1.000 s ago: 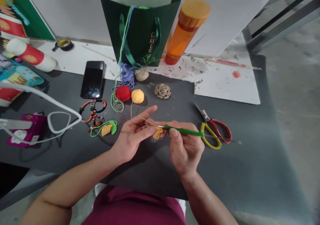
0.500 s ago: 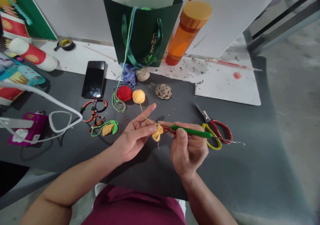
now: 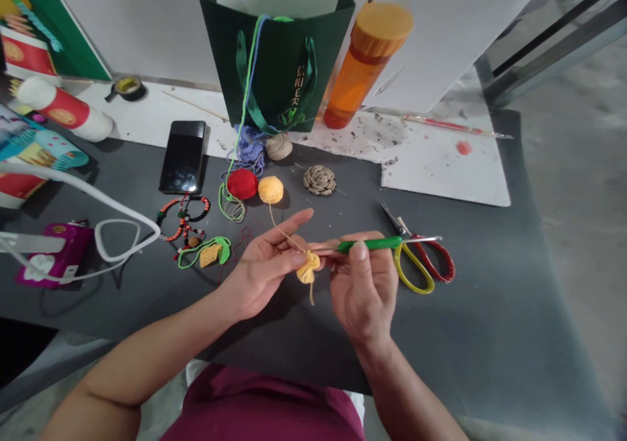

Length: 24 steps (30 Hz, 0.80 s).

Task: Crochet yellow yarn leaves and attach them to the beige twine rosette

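Note:
Between thumb and fingers, my left hand pinches a small yellow crochet piece, its loose tail hanging down. My left index finger is stretched out, and a yellow strand runs past it to the yellow yarn ball. My right hand grips a crochet hook with a green handle, thumb on top. The hook's tip meets the yellow piece; the exact loop is too small to make out. The hook's far metal end passes above the scissors, which have one red and one yellow handle loop.
Beyond my hands lie a red yarn ball and a beige crocheted rosette. A dark green paper bag and an orange bottle stand behind. To the left are a phone, beaded bracelets and a white cable.
My right hand has turned the hook, so its far end sits higher and closer in. The yellow piece has shifted in my left fingers, and the strand from the ball hangs more curved.

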### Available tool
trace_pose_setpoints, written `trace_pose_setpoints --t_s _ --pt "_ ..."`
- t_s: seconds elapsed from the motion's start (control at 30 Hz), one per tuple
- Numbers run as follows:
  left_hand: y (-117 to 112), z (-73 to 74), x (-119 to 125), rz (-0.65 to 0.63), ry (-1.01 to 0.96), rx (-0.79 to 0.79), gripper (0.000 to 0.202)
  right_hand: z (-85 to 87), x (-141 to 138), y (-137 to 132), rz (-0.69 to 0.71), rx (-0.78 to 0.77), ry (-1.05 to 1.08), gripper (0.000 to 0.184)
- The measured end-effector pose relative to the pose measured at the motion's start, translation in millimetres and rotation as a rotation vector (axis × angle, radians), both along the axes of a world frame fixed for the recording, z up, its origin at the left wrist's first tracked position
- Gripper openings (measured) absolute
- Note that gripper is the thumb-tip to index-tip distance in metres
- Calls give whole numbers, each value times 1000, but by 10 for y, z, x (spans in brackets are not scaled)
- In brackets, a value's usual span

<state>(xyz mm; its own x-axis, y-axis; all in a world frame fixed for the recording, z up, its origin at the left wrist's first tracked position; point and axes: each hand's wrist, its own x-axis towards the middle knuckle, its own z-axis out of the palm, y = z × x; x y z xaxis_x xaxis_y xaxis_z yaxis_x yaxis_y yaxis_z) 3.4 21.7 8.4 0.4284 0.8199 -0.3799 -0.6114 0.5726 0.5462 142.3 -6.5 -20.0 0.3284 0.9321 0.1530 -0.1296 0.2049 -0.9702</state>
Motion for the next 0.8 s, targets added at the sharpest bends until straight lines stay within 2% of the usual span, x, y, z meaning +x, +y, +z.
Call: trace_pose_setpoints --t_s 0.1,0.2,0.33,0.4,0.47,0.6,0.7,0.8 --pt "-20 24 3 26 57 44 49 2 -4 -28 33 -3 -44 11" --pt "-24 26 0 63 97 86 46 63 6 -32 48 97 -119 10" --pt "-15 5 -4 99 119 65 55 131 34 -10 57 373 -468 26" --pt "-8 1 -8 101 98 21 58 134 39 -6 35 443 -626 33" --pt "-1 1 -14 75 61 -30 60 127 28 -9 9 420 -614 33" --pt "8 2 -30 6 7 -103 72 131 -7 -30 -53 258 -424 21" --pt "13 -8 -37 -3 27 -123 81 127 3 -66 -166 186 -492 15" --pt "20 -23 -42 -7 44 -115 77 100 38 -91 -248 126 -496 11"
